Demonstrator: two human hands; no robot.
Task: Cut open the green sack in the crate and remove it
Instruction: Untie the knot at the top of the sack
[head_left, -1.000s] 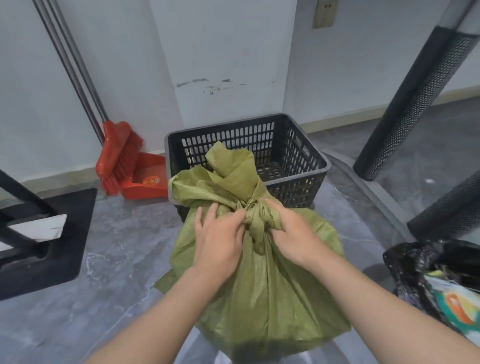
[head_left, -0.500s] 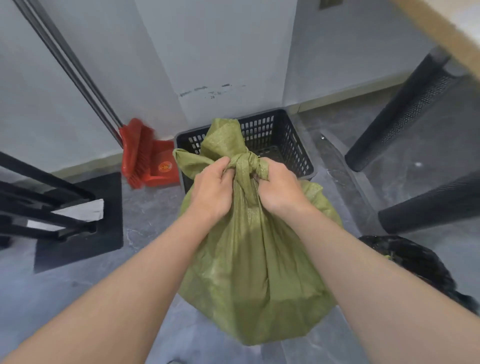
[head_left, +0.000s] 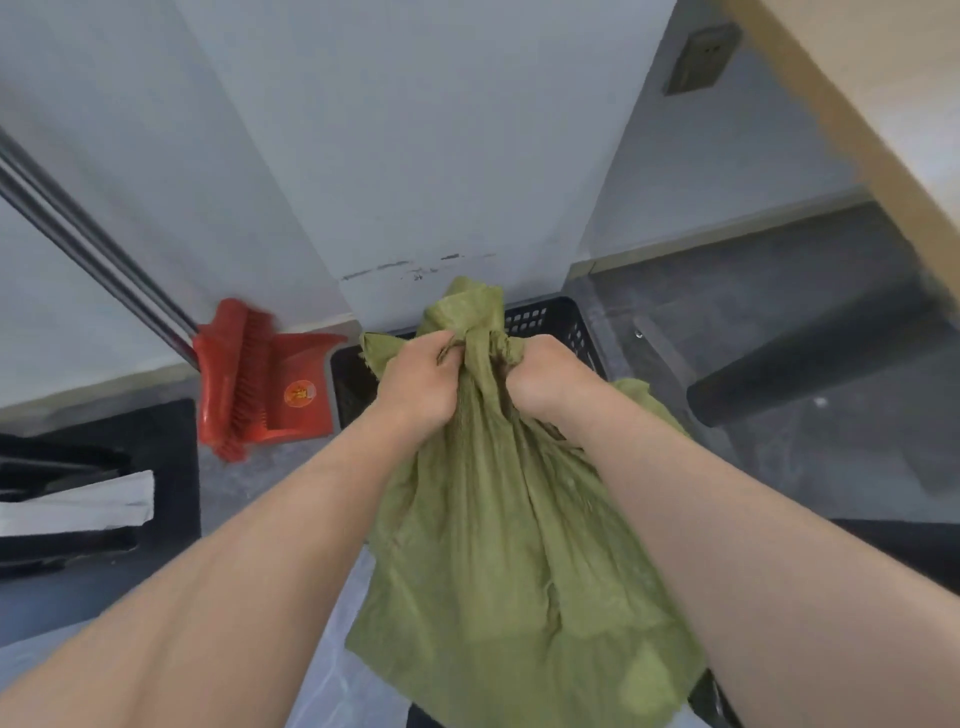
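Head view: left hand (head_left: 418, 387) closed on the bunched neck of the green woven sack (head_left: 498, 545), fingers curled into the fabric just left of the knot (head_left: 488, 345). Right hand (head_left: 545, 379) likewise clenched on the neck, at 3 o'clock from the knot, knuckles toward camera. Both forearms bare, extending from the lower frame corners. Sack hangs below the two fists, body slack and creased, bottom edge ragged near the lower frame; a loose flap of fabric stands up above the knot at 12 o'clock. Black plastic crate (head_left: 550, 322) sits behind the sack, only its perforated rim and right wall visible at 12 to 1 o'clock from the hands; whether the sack touches it cannot be told. Red dustpan (head_left: 298, 389) and red broom (head_left: 234, 374) at 9 o'clock, leaning against the white wall (head_left: 415, 156). Grey floor (head_left: 779, 312).
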